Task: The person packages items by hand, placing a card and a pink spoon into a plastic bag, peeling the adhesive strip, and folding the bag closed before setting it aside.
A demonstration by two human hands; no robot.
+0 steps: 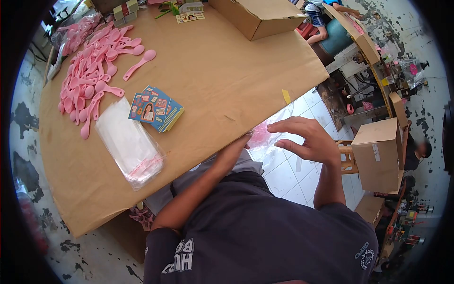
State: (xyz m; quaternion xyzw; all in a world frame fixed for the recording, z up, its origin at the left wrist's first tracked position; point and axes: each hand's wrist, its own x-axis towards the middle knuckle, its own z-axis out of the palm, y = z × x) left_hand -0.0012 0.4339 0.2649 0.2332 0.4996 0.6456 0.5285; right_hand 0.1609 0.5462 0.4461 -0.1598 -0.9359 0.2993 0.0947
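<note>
My left hand is at the table's edge, its fingers closed on a clear plastic bag with something pink inside. The table edge partly hides those fingers. To the right, my right hand hovers beside the bag, thumb and fingers apart, holding nothing. On the table lies a stack of clear plastic sleeves with pink marks at one end. A stack of blue printed cards overlaps its upper end. Beyond them spreads a heap of pink plastic spoons, with one spoon a little apart.
Brown paper covers the table. A cardboard box stands at its far edge, near bundled cards. At right, another carton rests by a wooden stool. Other people sit at the far right and top right.
</note>
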